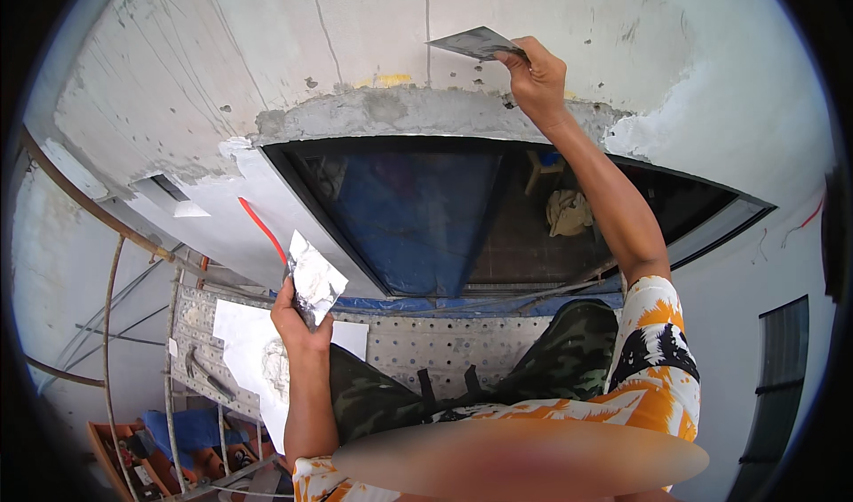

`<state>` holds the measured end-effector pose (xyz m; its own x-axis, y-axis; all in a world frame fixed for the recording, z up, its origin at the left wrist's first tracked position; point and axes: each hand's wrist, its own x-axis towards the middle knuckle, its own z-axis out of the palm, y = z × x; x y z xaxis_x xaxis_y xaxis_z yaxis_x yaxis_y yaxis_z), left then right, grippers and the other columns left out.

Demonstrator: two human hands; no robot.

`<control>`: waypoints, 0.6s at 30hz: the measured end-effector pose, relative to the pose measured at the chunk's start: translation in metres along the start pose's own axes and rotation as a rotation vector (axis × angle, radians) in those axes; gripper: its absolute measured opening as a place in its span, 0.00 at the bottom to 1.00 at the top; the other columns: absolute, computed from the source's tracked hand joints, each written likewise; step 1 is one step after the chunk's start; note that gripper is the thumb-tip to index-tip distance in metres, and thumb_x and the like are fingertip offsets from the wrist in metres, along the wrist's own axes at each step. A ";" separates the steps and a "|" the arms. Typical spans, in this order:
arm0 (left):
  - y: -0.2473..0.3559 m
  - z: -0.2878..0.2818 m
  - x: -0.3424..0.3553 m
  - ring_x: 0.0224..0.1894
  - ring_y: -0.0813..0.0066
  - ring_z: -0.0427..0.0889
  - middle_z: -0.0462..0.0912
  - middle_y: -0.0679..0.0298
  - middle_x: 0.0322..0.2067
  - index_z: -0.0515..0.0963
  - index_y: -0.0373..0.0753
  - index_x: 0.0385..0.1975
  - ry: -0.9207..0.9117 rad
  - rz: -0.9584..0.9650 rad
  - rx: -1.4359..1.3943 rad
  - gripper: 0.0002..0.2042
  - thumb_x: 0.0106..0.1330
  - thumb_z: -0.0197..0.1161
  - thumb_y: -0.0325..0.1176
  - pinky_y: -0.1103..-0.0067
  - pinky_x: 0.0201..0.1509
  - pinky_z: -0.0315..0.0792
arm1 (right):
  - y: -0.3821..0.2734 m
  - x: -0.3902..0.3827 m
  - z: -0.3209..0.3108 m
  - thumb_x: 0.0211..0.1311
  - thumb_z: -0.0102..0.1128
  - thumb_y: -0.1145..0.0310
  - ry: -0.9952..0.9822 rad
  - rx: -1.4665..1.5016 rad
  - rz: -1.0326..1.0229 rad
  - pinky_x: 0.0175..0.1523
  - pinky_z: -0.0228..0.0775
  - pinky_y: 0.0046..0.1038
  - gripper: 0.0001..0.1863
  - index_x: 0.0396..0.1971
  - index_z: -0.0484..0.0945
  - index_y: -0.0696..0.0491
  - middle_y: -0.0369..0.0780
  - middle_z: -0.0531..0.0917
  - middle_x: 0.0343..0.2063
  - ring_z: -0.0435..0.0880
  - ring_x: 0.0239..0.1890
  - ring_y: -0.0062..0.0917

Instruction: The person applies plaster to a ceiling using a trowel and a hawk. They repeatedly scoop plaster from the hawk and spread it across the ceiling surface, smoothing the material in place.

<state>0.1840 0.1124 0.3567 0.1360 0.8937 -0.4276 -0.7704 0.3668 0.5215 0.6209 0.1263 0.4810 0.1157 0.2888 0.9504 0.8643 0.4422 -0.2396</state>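
Note:
My right hand (538, 74) is raised high and closed on a thin, flat metal putty knife (480, 42). The blade is held close to the rough grey-white wall (373, 22) above the window; whether it touches cannot be made out. Lower down on the left, my left hand (304, 322) grips a second flat blade, a scraper (302, 305), which carries a lump of white putty (313, 278). Below it a white sheet (240, 324) lies on the platform, with a heap of whitish material (276, 369) on it.
A perforated metal scaffold platform (515, 333) runs under me. A hammer (209, 376) lies at its left end beside scaffold poles (111, 306). The dark-framed window (418, 218) is ahead. A red conduit (260, 225) sticks out of the wall. Orange crates (115, 458) stand below left.

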 end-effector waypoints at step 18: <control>0.003 -0.026 0.026 0.45 0.70 0.88 0.87 0.63 0.46 0.79 0.36 0.52 0.052 -0.040 0.002 0.14 0.73 0.54 0.35 0.72 0.46 0.84 | 0.041 0.004 -0.062 0.64 0.67 0.76 -0.165 0.203 0.350 0.36 0.72 0.21 0.04 0.33 0.80 0.59 0.34 0.85 0.27 0.77 0.29 0.14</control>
<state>0.1690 0.1300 0.3278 0.1342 0.8637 -0.4858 -0.7634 0.4027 0.5050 0.6868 0.0932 0.4873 0.2905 0.5759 0.7641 0.6712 0.4465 -0.5917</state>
